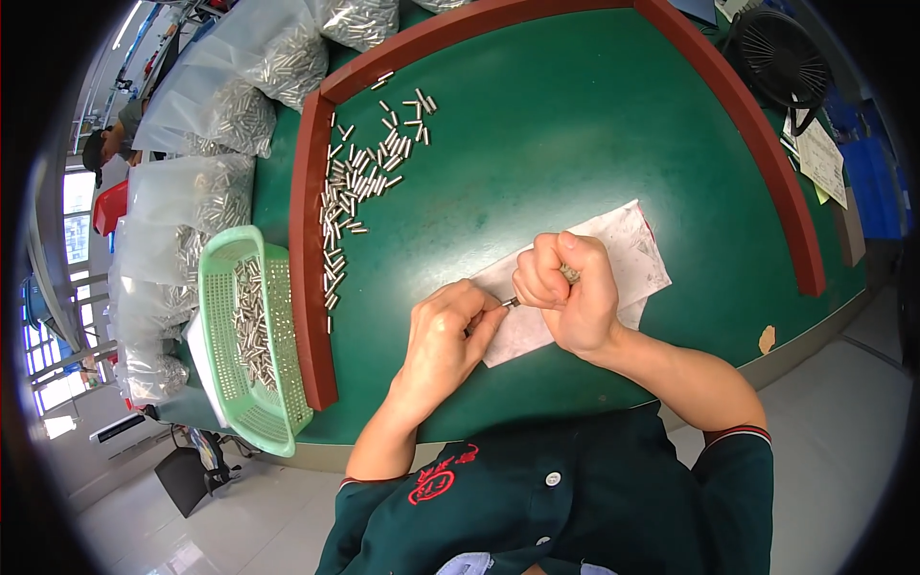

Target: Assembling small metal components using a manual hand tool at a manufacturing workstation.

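Note:
Over a stained white cloth point(632, 251), my two hands are drawn close together. My left hand point(443, 333) pinches a small metal piece point(512, 302) between thumb and forefinger; most of it is covered by the fingertips. From the right side, my right hand point(572, 292) is closed in a fist just beside that piece. A bit of something pale shows inside the fist, but its kind is hidden. To the left on the green table point(537, 125), many short shiny metal cylinders point(364, 177) lie scattered along the wooden rail.
Dark red rails point(309, 249) border the work surface. Beyond the left one stand a light green plastic basket point(287, 335) of metal cylinders and several clear bags point(244, 115) full of them. A black fan point(781, 57) and papers point(819, 161) are at the far right.

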The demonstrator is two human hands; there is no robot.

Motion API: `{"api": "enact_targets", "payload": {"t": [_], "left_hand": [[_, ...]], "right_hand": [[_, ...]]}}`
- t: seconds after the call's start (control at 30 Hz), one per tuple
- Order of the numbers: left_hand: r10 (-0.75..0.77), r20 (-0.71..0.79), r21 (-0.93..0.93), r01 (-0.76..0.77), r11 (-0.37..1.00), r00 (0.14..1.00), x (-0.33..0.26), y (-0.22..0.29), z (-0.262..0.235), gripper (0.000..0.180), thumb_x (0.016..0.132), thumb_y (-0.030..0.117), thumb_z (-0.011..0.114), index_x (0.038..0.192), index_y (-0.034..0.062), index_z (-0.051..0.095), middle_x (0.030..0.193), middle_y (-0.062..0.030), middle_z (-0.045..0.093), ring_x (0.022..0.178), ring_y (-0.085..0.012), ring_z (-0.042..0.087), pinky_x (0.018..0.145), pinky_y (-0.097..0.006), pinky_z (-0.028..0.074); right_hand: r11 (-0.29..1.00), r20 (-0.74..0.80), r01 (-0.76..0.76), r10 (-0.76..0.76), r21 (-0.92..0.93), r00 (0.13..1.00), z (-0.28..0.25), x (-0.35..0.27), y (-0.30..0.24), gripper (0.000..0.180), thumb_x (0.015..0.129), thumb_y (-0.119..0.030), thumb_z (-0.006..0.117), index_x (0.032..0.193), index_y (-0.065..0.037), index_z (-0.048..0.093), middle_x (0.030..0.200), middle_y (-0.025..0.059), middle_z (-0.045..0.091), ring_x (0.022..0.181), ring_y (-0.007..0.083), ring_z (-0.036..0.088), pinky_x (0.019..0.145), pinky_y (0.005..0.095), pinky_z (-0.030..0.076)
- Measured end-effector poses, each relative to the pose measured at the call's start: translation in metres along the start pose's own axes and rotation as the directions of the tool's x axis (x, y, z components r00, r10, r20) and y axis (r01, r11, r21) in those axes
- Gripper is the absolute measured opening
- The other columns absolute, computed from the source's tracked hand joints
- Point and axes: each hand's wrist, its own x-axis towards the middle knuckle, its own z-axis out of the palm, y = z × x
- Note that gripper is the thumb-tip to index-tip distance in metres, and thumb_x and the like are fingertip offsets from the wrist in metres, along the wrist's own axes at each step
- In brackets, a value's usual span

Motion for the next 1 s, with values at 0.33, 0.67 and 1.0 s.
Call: {"api": "enact_targets", "payload": {"t": [0.33,0.67,1.0], "left_hand": [[0.005,-0.017,-0.008,-0.006,1.0,1.0,0.003,0.002,0.001,0.009,0.066,-0.001,0.066,0.066,-0.0006,0.057,0.056,-0.0076,0.049,0.048,-0.018,0.045,0.045,-0.028,0.037],[-0.326,0.187,-0.895,0.297,0.333,0.927,-0.001,-0.022,-0.02,0.012,0.082,0.01,0.058,0.09,0.0022,0.055,0.074,-0.0054,0.054,0.059,-0.0074,0.042,0.055,-0.021,0.035],[-0.462,0.229,-0.953,0.293,0.071,0.857,0.007,-0.028,-0.037,0.026,0.088,0.024,0.047,0.091,-0.0006,0.055,0.078,-0.0106,0.057,0.065,-0.0119,0.049,0.06,-0.024,0.041]], "right_hand": [[0.992,0.015,0.039,-0.037,-0.123,0.999,0.002,0.001,0.001,0.041,0.087,-0.027,0.031,0.051,-0.01,0.027,0.043,-0.0018,0.025,0.041,0.0077,0.017,0.041,0.0246,0.017],[0.999,0.019,-0.029,0.029,-0.02,0.999,0.001,-0.002,0.0,0.038,0.085,-0.022,0.033,0.05,-0.007,0.028,0.044,-0.0004,0.026,0.042,0.0081,0.02,0.042,0.025,0.017],[0.999,-0.004,-0.038,0.038,-0.019,0.999,0.005,0.002,-0.001,0.038,0.085,-0.023,0.033,0.05,-0.008,0.027,0.044,-0.0004,0.025,0.041,0.0081,0.018,0.041,0.0248,0.017]]}}
